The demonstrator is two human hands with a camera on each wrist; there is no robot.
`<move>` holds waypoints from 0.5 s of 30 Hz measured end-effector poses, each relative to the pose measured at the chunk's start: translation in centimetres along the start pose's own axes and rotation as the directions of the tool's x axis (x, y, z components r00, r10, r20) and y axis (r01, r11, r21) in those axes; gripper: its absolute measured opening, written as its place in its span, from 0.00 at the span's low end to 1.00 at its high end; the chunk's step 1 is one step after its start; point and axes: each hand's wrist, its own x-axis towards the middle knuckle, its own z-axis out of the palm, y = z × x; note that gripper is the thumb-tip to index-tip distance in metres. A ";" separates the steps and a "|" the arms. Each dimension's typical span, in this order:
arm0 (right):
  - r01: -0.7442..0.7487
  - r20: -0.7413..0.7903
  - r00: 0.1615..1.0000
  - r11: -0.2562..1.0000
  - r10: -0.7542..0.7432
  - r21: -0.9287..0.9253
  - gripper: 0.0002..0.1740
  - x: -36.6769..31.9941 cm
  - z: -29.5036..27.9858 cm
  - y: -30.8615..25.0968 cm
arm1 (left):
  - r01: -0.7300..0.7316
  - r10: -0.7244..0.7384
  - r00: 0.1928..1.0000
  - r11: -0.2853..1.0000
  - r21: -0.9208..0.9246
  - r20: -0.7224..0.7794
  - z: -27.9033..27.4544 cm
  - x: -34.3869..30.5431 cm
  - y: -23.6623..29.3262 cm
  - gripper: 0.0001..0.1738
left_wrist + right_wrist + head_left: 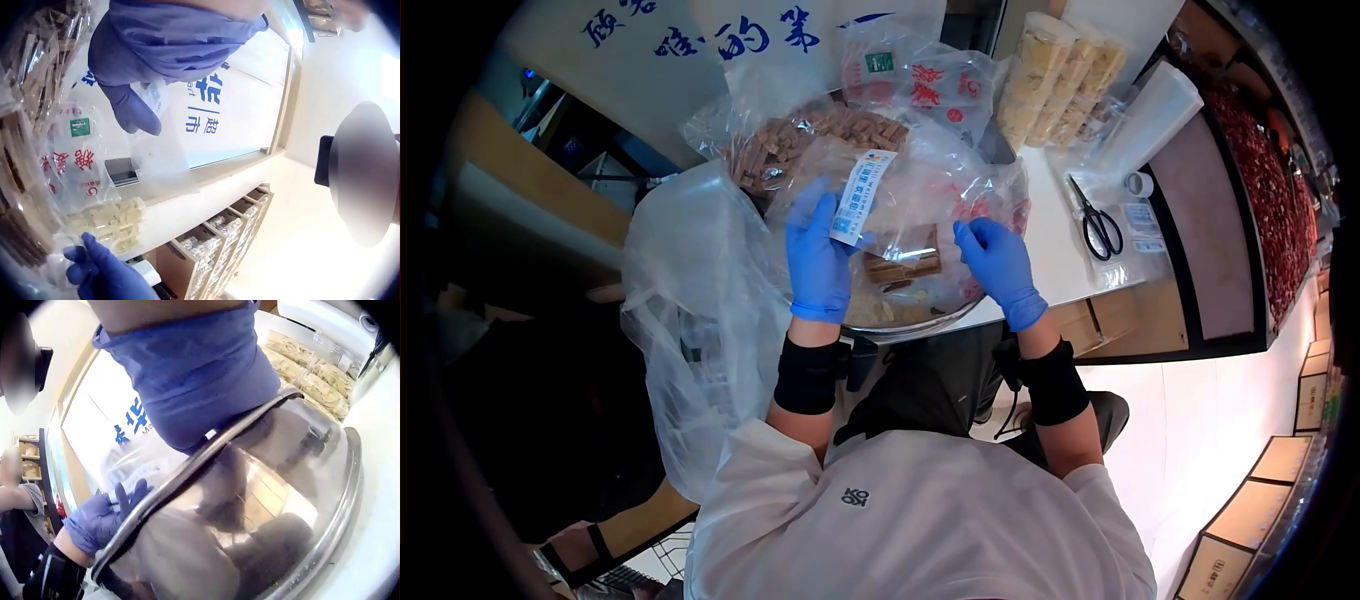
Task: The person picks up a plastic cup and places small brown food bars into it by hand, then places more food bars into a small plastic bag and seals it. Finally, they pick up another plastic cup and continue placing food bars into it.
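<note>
A clear plastic bag with brown stick-shaped snack pieces (903, 264) at its bottom lies over a large metal basin (350, 487). My gloved left hand (818, 262) grips this bag beside its white-and-blue label (863, 195); the thumb lies at the label's lower end. On the bag's other side, my gloved right hand (1003, 265) has its fingers curled and pinches clear plastic. The right wrist view shows that hand over the basin's metal rim, its fingertips hidden. Behind the bag, more brown pieces (790, 145) are heaped in the plastic-lined basin.
Clear tubs of pale yellow snacks (1050, 85) stand at the back right. Black scissors (1097, 225), a tape roll (1139, 184) and a roll of clear bags (1150, 115) are on the white table. Loose plastic sheeting (690, 300) hangs at the left. A red-printed bag (920, 85) lies behind.
</note>
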 end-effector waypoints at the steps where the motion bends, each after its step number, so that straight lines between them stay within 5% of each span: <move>1: 0.024 -0.059 0.998 0.997 -0.029 -0.074 0.20 -0.2 0.3 -0.2 | 0.022 -0.022 0.999 1.000 0.001 0.043 0.6 -0.3 0.3 0.19; 6: -0.020 -0.146 0.989 0.969 -0.017 -0.247 0.19 -1.1 1.3 -0.8 | 0.020 -0.017 0.993 1.000 -0.022 0.117 2.6 -0.9 1.0 0.23; 11: 0.055 -0.172 0.981 0.972 -0.096 -0.230 0.20 -1.1 1.5 -0.1 | -0.233 0.222 0.972 0.954 0.189 0.079 4.1 -1.4 2.8 0.24; 15: 0.050 -0.181 0.979 0.969 -0.096 -0.241 0.20 -1.3 1.7 0.1 | -0.274 0.243 0.960 0.912 0.304 0.137 6.9 -0.8 4.2 0.24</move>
